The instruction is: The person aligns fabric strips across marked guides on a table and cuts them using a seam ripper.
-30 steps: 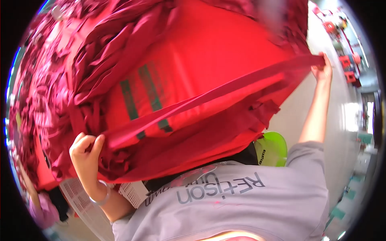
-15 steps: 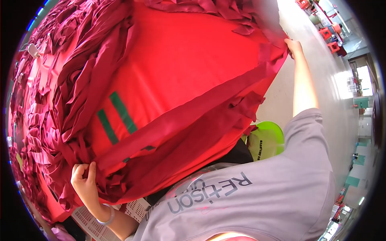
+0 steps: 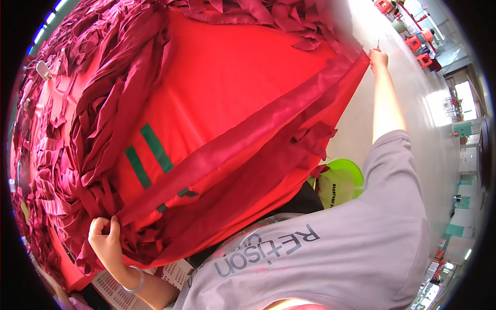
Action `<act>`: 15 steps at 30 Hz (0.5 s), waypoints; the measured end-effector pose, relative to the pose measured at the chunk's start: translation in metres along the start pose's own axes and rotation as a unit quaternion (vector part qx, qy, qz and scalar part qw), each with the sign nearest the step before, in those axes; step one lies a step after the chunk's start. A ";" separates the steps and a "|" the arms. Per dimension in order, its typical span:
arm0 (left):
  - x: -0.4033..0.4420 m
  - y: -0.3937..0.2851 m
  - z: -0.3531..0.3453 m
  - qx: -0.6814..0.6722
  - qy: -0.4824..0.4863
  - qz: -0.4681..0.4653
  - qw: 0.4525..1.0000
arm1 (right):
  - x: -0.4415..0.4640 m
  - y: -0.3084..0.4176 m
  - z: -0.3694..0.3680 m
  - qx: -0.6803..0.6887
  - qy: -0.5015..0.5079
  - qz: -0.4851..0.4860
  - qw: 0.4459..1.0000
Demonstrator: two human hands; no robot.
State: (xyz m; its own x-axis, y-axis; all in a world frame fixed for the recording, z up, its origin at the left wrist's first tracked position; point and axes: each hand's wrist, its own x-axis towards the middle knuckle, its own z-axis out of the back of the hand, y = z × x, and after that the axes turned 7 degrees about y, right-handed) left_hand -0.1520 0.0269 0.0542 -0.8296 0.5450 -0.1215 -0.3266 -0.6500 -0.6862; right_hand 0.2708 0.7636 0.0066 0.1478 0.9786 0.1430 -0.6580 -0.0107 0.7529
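Head view, band [image 3: 222, 149]: dark red, stretched diagonally over bright red cloth [image 3: 227, 77], between both hands.
Left hand [image 3: 106, 240]: thumb and finger pinch near end.
Right hand [image 3: 380, 60]: closed on far end, apparently, beside cloth corner.
Band handling: pull evenly; keep flat, untwisted, clear of loose strips [image 3: 116, 88].
Band change: earlier narrow, nearly edge-on; broad face now visible.

Thin item [image 3: 378, 44] in the right hand [image 3: 380, 60] too small to identify; another person's arm [image 3: 51, 285] cut off lower left.
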 end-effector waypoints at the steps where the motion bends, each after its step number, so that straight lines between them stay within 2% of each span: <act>1: -0.003 -0.015 -0.005 0.084 -0.056 -0.052 0.994 | -0.003 0.005 -0.003 -0.098 -0.086 0.042 0.991; 3: -0.015 -0.030 -0.016 0.248 -0.173 -0.118 0.946 | -0.024 0.026 -0.003 -0.129 -0.085 0.037 0.987; 5: -0.027 -0.056 -0.034 0.369 -0.295 -0.171 0.864 | -0.059 0.053 -0.017 -0.029 -0.086 0.194 0.977; 6: -0.034 -0.061 -0.045 0.339 -0.298 -0.230 0.862 | -0.073 0.063 -0.030 0.058 -0.016 0.224 0.973; 8: -0.046 -0.079 -0.076 0.229 -0.169 -0.316 0.905 | -0.175 0.122 -0.029 0.103 0.126 0.263 0.951; 9: -0.047 -0.092 -0.087 0.207 -0.089 -0.321 0.920 | -0.224 0.141 -0.031 0.110 0.171 0.334 0.920; 10: -0.045 -0.092 -0.099 0.203 -0.039 -0.300 0.931 | -0.264 0.150 -0.037 0.067 0.156 0.453 0.875; 12: -0.039 -0.082 -0.116 0.202 -0.016 -0.270 0.941 | -0.358 0.169 -0.036 0.051 0.259 0.443 0.857; 14: -0.040 -0.081 -0.115 0.227 -0.003 -0.246 0.942 | -0.418 0.177 -0.034 0.052 0.372 0.560 0.738; 15: -0.041 -0.081 -0.113 0.225 -0.006 -0.242 0.944 | -0.445 0.177 -0.030 0.059 0.436 0.542 0.716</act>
State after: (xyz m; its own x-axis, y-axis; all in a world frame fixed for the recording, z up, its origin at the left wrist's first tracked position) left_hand -0.0404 0.1172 0.0333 -0.5372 0.8320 0.1383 -0.8261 -0.4860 -0.2851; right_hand 0.0661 0.3329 0.0570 -0.9536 0.1382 0.2676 0.0373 -0.8275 0.5603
